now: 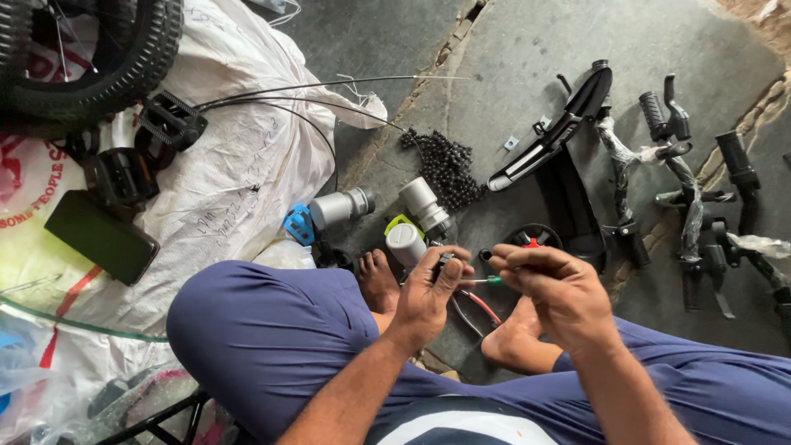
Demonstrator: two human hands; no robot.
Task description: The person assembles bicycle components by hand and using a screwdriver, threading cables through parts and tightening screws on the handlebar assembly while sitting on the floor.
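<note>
Left hand (427, 290) gripping small dark part (445, 260), right hand (550, 288) pinching what looks like a green-handled tool (492, 280)

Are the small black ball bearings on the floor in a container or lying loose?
Loose. The ball bearings lie in a heap straight on the concrete floor, a few strays at the edges; no tray, cup or bag surrounds them.

Your left hand (427, 295) sits at lower centre, fingers curled shut, thumb up. Your right hand (554, 290) is just beside it, fingertips pinched together and pointing left. Both forearms rise from the bottom edge, converging.
</note>
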